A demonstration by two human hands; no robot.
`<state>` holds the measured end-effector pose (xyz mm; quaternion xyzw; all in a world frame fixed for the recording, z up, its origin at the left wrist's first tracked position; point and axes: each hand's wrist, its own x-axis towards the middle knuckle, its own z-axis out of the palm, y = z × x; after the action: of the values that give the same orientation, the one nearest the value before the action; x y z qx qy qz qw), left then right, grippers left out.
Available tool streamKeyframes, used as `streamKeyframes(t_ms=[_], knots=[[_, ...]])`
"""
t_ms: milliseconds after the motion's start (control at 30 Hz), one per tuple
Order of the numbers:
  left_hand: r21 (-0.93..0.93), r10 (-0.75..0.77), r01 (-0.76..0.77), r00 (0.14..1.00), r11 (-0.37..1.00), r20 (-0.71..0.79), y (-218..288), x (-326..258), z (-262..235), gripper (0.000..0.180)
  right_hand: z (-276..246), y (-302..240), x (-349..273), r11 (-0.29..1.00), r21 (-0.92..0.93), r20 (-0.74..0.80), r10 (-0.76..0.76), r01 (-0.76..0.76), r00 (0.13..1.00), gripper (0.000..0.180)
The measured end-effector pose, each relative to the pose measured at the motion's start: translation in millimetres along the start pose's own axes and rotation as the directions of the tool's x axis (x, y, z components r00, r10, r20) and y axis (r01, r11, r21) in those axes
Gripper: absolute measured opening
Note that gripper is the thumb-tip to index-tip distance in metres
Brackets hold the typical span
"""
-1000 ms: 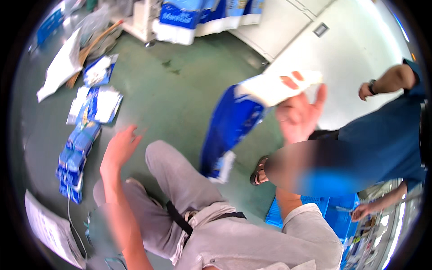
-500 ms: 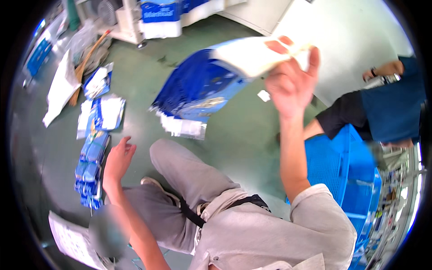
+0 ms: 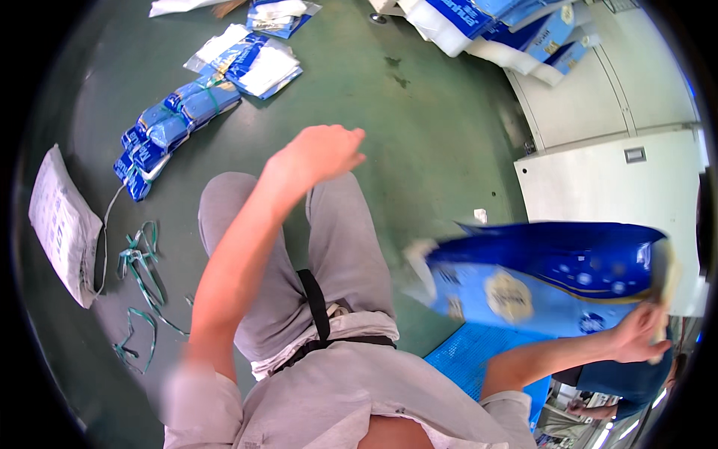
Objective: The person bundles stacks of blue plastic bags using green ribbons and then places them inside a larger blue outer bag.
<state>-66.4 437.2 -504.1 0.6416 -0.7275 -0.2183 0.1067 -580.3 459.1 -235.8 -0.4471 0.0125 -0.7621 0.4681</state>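
A blue plastic packaging bag (image 3: 516, 292), printed in light and dark blue with a pale end, hangs sideways at the right, slightly blurred. My right hand (image 3: 639, 333) grips its right end, arm stretched out over the blue crate (image 3: 467, 355). Over my knees is my left hand (image 3: 318, 153), loosely bent, a gap between thumb and fingers and nothing seen in it. Beyond it to the left, bundles of folded blue bags (image 3: 187, 112) tied with green string lie in a row on the floor. Loose blue and white bags (image 3: 258, 63) continue that row.
A white sack (image 3: 63, 224) stands at the far left, near a tangle of green string (image 3: 142, 262). More blue bags (image 3: 516, 30) overhang at the top right, by a white cabinet (image 3: 609, 194). Another person (image 3: 621, 378) in dark blue is at the lower right.
My right hand has swung the bag rightward and lower, closer to my side. My left hand has come from beside the bundles to above my knees. My view has turned.
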Motion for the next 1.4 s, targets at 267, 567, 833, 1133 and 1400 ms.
streamKeyframes(t_ms=[267, 567, 833, 1133, 1400], knots=[[0.150, 0.102, -0.084, 0.988, 0.985, -0.114, 50.3, -59.6, 1.2, 0.027, 40.9, 386.4, 57.2, 0.352, -0.775, 0.467, -0.238, 0.524, 0.851, 0.074], [0.125, 0.033, -0.010, 0.982, 0.992, -0.184, 76.7, -108.8, -12.2, 0.055, -298.9, 432.7, -346.5, -0.127, -0.797, -0.132, 0.991, 0.590, 0.034, 0.072], [0.115, 0.017, 0.003, 0.985, 0.993, -0.172, 52.0, -95.3, -13.2, 0.033, -243.0, 345.9, -345.5, 0.013, -0.988, -0.025, 0.970, 0.157, -0.240, 0.043], [-0.020, 0.030, -0.034, 0.987, 0.999, -0.161, 37.8, -67.3, -5.3, 0.024, -53.6, 245.9, -121.6, -0.617, -0.308, -0.356, 0.781, -0.724, -0.513, 0.041], [-0.020, -0.082, 0.080, 0.990, 0.997, -0.118, 18.2, -60.9, -8.8, 0.029, 60.4, 186.3, -44.5, -0.051, 0.183, 0.036, 0.998, -0.982, -0.046, 0.046]])
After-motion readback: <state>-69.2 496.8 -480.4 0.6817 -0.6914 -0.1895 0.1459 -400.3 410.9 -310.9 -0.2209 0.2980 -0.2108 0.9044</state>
